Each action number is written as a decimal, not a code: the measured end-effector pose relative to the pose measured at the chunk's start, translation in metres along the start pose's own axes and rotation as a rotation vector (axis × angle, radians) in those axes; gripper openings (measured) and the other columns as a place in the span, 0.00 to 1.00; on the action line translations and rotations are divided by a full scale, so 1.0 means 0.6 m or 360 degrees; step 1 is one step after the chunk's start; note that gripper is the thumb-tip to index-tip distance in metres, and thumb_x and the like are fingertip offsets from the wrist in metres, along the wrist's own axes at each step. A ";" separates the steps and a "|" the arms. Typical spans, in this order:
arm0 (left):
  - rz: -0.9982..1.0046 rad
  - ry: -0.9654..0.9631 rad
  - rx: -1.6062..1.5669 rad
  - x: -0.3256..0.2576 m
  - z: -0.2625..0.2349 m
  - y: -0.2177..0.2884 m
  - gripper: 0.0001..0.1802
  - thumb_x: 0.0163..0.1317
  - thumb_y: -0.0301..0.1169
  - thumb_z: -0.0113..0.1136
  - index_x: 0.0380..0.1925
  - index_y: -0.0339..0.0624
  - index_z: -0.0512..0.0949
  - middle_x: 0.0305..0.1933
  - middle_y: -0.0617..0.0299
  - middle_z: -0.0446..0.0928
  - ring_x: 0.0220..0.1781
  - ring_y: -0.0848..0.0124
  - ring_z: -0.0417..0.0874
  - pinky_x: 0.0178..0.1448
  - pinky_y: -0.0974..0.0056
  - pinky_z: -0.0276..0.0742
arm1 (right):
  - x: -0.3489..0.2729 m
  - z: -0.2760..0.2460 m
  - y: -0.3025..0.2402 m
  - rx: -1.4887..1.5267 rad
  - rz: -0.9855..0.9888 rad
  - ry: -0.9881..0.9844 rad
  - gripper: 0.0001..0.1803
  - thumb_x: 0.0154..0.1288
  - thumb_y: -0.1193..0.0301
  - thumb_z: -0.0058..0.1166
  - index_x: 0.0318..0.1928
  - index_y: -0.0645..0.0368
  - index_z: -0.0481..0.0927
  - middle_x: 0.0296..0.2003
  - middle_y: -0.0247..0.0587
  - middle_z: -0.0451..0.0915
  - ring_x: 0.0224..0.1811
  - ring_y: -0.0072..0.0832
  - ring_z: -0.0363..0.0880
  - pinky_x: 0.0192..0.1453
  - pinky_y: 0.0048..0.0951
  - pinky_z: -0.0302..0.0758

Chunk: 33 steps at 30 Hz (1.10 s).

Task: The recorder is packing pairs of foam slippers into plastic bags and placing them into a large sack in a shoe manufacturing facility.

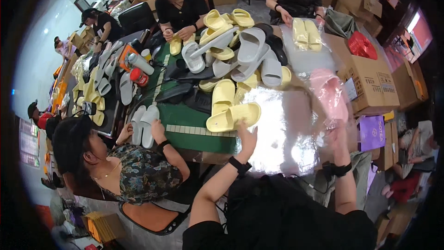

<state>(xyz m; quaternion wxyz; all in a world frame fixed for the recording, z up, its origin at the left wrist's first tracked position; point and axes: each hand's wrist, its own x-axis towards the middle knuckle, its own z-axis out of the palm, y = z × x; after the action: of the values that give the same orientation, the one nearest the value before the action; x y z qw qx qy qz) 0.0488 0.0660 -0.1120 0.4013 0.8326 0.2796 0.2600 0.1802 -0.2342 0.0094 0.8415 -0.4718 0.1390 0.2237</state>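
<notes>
My left hand (248, 138) is at the sole end of a yellow slipper (233, 116), its fingers closed on the edge. That slipper lies across another yellow slipper (223, 96) at the near side of the pile. On the right, my right hand (339, 138) grips the near end of a clear plastic bag with pink slippers (329, 93) inside; the fingers are partly hidden by the film. Between my hands lies a stack of shiny clear plastic bags (277, 132) on the table.
A heap of grey slippers (251, 46), yellow and black ones fills the table ahead. A co-worker at left holds white slippers (144, 122); another at far right handles bagged yellow slippers (307, 34). Cardboard boxes (370, 83) and a purple bag (371, 133) stand at right.
</notes>
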 end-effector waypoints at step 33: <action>-0.1287 0.0019 -0.2194 0.182 -0.005 -0.083 0.13 0.60 0.32 0.52 0.45 0.42 0.69 0.40 0.59 0.73 0.39 0.66 0.76 0.41 0.64 0.73 | 0.074 0.022 0.335 -0.2606 -0.0378 -0.1403 0.24 0.55 0.63 0.53 0.53 0.55 0.68 0.48 0.51 0.70 0.49 0.44 0.70 0.51 0.35 0.68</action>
<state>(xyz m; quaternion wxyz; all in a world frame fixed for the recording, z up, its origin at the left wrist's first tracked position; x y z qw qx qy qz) 0.1112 0.1673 -0.1282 0.8873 0.2297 0.3385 0.2131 0.1165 -0.1205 -0.1506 0.2415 -0.8011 -0.4423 0.3230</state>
